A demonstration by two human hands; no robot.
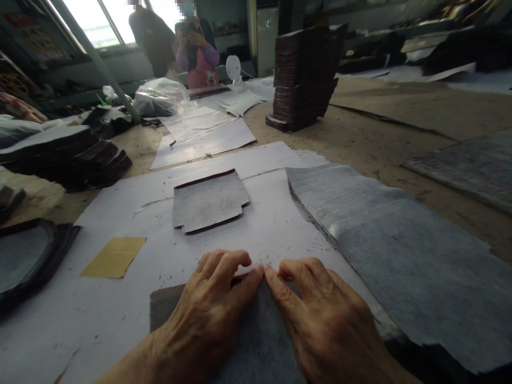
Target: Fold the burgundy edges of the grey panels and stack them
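Two grips, my left hand (218, 293) and right hand (328, 306), pinching near grey sheet (264, 336) at far edge; far-left poster (35, 36) illegible.

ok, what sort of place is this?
Likely a workshop cutting or assembling sheet material: tall dark stack, grey sheets and notched piece, all on a big worktable.

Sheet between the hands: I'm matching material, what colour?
The sheet is grey, best seen in head view.

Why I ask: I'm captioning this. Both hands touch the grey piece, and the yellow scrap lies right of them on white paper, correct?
Wrong side: the head view shows the yellow scrap left of the left hand and right hand. The rest stands.
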